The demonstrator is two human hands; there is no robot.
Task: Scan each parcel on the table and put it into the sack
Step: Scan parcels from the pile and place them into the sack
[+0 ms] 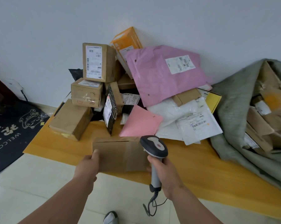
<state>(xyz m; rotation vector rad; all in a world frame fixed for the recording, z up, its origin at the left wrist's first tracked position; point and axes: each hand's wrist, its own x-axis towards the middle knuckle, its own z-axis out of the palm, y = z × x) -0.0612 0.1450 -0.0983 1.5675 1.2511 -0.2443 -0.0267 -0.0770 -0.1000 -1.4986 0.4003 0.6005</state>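
The left hand is gripping the left end of a flat brown cardboard parcel, holding it over the near edge of the yellow table. The right hand is clenching the handle of a grey barcode scanner, whose head is hanging over the parcel's right end. At the table's right edge, a grey-green sack is lying open, holding several brown boxes. Along the far edge, boxes and a large pink mailer are lying heaped.
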